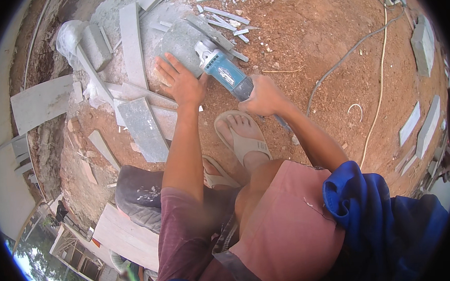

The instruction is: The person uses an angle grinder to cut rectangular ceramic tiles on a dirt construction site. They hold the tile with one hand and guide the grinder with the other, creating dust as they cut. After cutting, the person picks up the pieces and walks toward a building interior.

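My right hand (264, 96) is wrapped round the rear handle of a blue angle grinder (225, 71). The grinder's metal head and disc guard lie over the right edge of a grey stone slab (178, 45); the disc itself is mostly hidden. Flat on that slab's near part rests my left hand (182, 81), its fingers spread and nothing in its grasp. Just below the left hand, a loose grey stone tile (144, 129) lies on other pieces. Narrow cut strips (222, 19) are scattered beyond the grinder's head.
Long stone offcuts (132, 46) and crumpled clear plastic (70, 41) lie at the left. A grey cable (342, 58) and a pale cord (383, 81) cross the reddish soil on the right. My sandalled foot (243, 134) stands close below the grinder. Another person (135, 274) is at lower left.
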### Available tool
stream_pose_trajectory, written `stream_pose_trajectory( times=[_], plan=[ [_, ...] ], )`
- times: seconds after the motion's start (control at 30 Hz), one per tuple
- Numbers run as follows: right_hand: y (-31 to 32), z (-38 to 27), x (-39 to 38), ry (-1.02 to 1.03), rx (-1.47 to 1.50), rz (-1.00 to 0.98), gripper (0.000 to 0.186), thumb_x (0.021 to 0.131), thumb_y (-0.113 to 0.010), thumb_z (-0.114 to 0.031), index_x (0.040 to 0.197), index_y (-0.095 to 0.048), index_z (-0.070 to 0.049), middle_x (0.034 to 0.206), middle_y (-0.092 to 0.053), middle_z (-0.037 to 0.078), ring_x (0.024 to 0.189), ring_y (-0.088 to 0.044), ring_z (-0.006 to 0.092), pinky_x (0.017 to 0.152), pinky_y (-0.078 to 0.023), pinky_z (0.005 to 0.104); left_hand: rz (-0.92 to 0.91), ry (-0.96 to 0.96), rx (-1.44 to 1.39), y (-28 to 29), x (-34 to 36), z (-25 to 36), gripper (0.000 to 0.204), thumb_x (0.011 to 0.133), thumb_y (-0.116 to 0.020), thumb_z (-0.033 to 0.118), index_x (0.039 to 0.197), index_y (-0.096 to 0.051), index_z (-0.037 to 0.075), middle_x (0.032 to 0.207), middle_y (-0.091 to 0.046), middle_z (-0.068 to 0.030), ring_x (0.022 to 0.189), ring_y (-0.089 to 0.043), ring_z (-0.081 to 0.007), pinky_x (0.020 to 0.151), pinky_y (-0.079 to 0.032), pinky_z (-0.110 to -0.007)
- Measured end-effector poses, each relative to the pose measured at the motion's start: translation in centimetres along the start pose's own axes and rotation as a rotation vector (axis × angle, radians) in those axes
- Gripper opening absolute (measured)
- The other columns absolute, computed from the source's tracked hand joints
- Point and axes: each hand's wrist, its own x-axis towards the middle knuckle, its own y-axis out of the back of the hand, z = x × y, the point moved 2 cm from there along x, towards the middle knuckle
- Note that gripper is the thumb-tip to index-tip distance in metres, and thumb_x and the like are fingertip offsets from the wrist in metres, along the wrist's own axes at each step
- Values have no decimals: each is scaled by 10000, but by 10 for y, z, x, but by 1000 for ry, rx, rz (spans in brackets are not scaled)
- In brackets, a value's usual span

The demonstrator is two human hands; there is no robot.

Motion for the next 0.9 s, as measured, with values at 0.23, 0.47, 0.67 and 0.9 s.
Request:
stream_pose_trajectory(
  times=[0.23,0.47,0.67,0.9],
  plan=[
    [4,-20,22,23,7,-59,458,623,-795,-286,842,-662,92,763,-689,264,706,-697,357,676,-564,436,-6,13,-3,0,0,-1,1348,827,-865,472,1664,70,-22,1740,115,-290,1624,60,-455,1196,-180,-751],
    [10,-21,14,-20,-6,-81,466,616,-799,-289,831,-672,105,813,-719,298,737,-725,406,696,-580,439,7,2,-11,1,-1,-1,1344,829,-863,477,1664,65,-20,1741,113,-285,1624,58,-457,1192,-183,-759],
    [9,-13,7,34,46,-52,438,615,-806,-298,760,-660,88,751,-688,291,694,-700,392,682,-574,436,-10,15,-24,2,-1,-1,1338,829,-870,455,1666,63,-14,1742,109,-284,1624,53,-457,1192,-184,-760],
    [8,-20,19,23,27,-55,451,615,-817,-308,750,-653,89,740,-684,298,694,-714,398,665,-572,449,30,-3,-20,0,0,-1,1349,818,-873,472,1668,57,-12,1744,104,-283,1624,47,-456,1191,-192,-754]
  ],
)
